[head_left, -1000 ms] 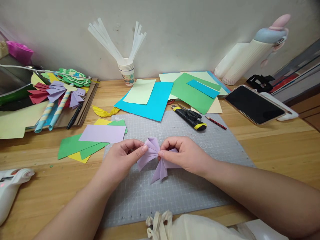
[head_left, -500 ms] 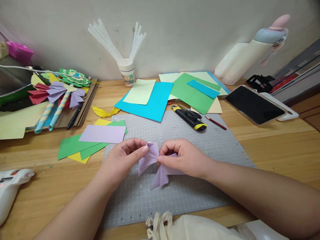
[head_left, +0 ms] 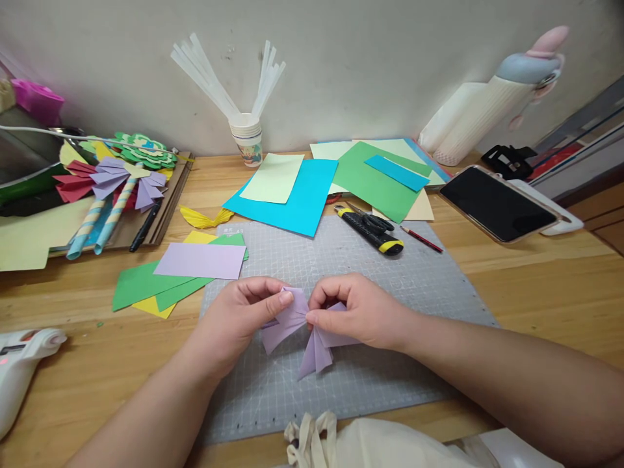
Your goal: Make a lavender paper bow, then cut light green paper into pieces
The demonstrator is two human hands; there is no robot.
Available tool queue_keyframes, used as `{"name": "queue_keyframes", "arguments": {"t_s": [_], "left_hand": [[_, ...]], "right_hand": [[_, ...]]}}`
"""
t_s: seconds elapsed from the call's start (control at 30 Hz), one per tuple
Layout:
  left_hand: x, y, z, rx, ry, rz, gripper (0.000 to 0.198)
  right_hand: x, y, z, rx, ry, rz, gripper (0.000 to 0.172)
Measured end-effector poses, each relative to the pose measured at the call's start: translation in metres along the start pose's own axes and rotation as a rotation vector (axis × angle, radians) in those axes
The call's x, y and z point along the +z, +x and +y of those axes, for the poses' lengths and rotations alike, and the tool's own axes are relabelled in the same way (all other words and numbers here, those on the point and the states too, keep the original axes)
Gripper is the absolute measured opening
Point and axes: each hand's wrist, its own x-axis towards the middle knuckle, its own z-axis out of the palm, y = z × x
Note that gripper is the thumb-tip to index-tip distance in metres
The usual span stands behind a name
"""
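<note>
Both of my hands hold a pleated lilac paper piece just above the grey cutting mat. My left hand pinches its left fan between thumb and fingers. My right hand pinches the gathered middle, and two folded flaps hang below it toward the mat. The fingers of both hands are curled closed on the paper.
Coloured sheets lie left of the mat, with blue and green paper behind it. A utility knife, scissors, a pencil, a phone, a cup of strips, finished paper flowers and a glue gun surround it. A cloth bag lies at the front edge.
Both hands have dropped slightly toward me with the lilac paper. The left fan has been pressed flatter and lower under my left thumb.
</note>
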Motion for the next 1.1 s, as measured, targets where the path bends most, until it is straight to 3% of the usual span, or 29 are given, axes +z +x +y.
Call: {"name": "queue_keyframes", "arguments": {"t_s": [0.8, 1.1], "left_hand": [[0.0005, -0.0001, 0.0033, 0.186, 0.053, 0.145, 0.03], [-0.0035, -0.003, 0.008, 0.213, 0.327, 0.108, 0.031]], "right_hand": [[-0.0007, -0.0007, -0.0025, -0.007, 0.051, 0.04, 0.014], [-0.0033, 0.0024, 0.004, 0.027, 0.167, 0.101, 0.019]]}}
